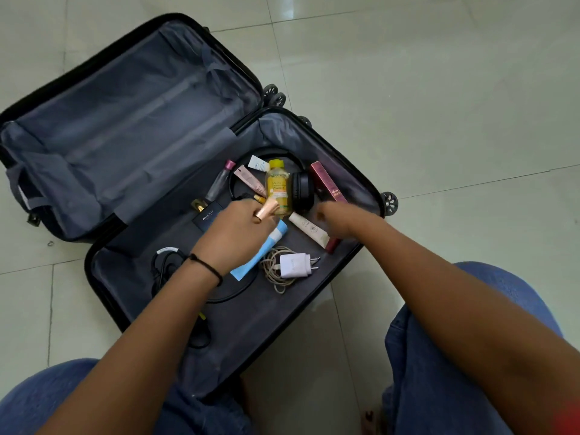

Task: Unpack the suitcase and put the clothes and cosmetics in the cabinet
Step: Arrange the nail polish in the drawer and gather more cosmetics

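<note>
The black suitcase (370, 183) lies open on the floor, its left half bare. In the near half lie cosmetics: a yellow bottle (276, 183), a pink tube (249, 179), a small white tube (258, 163), a dark spray bottle (219, 182), a dark blue box (205, 216), a maroon box (326, 180), a cream tube (309, 229) and a blue tube (266, 249). My left hand (235, 237) is shut on a rose-gold lipstick (266, 210), above the blue tube. My right hand (340, 222), blurred, reaches over the cream tube; its fingers are unclear.
Black headphones (302, 189) lie beside the yellow bottle. A white charger (295, 265) with a coiled cable and a black cable (163, 268) lie nearer me. Pale floor tiles (439, 89) surround the case. My knees in blue jeans (423, 356) frame the bottom of the view.
</note>
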